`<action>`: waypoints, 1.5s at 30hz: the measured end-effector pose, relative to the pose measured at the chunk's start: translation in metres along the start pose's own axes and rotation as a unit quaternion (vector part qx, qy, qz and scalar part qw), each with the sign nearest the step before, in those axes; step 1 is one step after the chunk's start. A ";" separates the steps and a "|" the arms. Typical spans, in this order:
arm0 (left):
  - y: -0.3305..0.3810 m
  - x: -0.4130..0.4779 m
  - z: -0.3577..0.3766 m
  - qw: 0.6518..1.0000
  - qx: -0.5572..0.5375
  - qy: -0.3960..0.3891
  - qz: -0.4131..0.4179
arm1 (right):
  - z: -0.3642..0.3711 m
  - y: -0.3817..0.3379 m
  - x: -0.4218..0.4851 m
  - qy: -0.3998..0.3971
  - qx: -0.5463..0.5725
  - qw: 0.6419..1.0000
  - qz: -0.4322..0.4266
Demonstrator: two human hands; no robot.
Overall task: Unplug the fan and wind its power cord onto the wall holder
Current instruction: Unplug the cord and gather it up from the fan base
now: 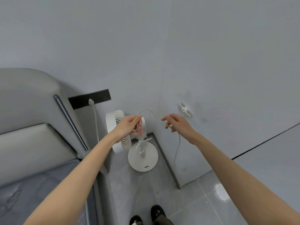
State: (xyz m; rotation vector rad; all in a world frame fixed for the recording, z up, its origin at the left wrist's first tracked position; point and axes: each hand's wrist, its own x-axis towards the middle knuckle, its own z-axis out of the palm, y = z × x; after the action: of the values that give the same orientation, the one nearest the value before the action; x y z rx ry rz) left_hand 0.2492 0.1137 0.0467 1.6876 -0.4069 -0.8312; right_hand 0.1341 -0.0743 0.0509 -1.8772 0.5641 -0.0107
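Observation:
A white pedestal fan stands on the floor against the wall, its head turned left. My left hand is closed on several gathered loops of its white power cord, just above the fan's post. The cord arcs up and over to my right hand, which pinches it; a length hangs down from that hand along the wall. A small white wall holder is fixed to the wall, up and right of my right hand.
A black socket strip on the wall holds a white plug whose cable drops behind the bed's grey headboard. The bed fills the left. A dark floor strip runs beside the fan. My feet are at the bottom.

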 end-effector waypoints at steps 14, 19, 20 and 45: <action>0.074 0.015 0.019 0.989 -0.140 0.040 0.032 | 0.006 0.000 0.008 -0.062 -0.180 0.976 -0.103; 0.080 0.015 0.015 0.976 -0.210 0.056 0.024 | 0.000 -0.009 0.012 -0.073 -0.162 0.975 -0.136; 0.084 0.014 0.016 0.973 -0.223 0.052 0.020 | 0.001 -0.008 0.013 -0.087 -0.171 0.972 -0.135; 0.003 0.025 0.015 0.935 0.340 -0.045 0.087 | -0.024 -0.022 0.022 -0.054 0.054 0.996 -0.045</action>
State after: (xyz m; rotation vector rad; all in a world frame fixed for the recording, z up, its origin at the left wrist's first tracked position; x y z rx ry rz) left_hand 0.2565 0.0861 0.0407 2.2055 -0.9797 -0.6720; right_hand 0.1552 -0.0983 0.0744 -1.7854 0.3959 0.0011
